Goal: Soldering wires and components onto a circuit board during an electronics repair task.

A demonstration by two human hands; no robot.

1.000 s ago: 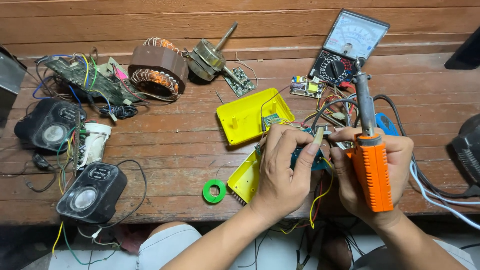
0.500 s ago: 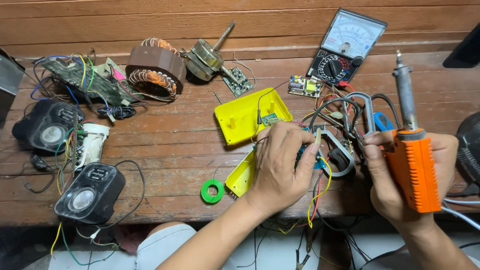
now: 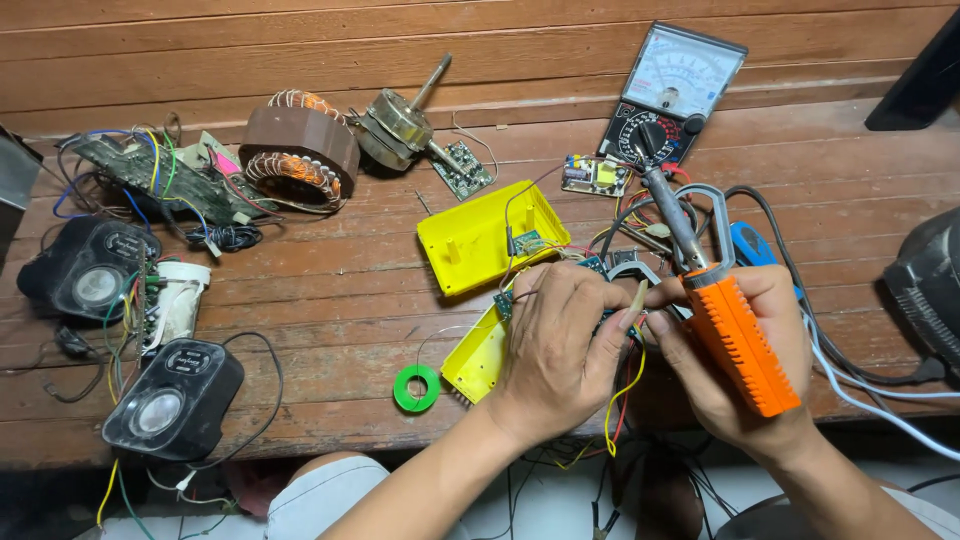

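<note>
My left hand [image 3: 560, 345] is closed around a small circuit board with wires, held over the lower yellow case half [image 3: 475, 355]. My right hand [image 3: 745, 355] grips an orange-handled soldering iron [image 3: 735, 330], whose metal tip [image 3: 662, 195] points up and away toward the multimeter. The right thumb and fingers also pinch a thin pale stick [image 3: 636, 298] next to the left hand's fingers. A second yellow case half [image 3: 480, 235] lies open just beyond the left hand, with a small board [image 3: 527, 243] at its right edge.
An analog multimeter [image 3: 672, 95] leans at the back. A copper-wound stator [image 3: 300, 150], motor rotor [image 3: 400, 120], green boards [image 3: 460, 170], two black speakers [image 3: 170, 395] [image 3: 90, 280], a green solder reel [image 3: 416, 388] and tangled cables lie on the wooden bench [image 3: 340, 290].
The right hand swung the soldering iron out to the right, then brought it back beside the left hand, tip pointing up-left. The left hand stayed on the board.
</note>
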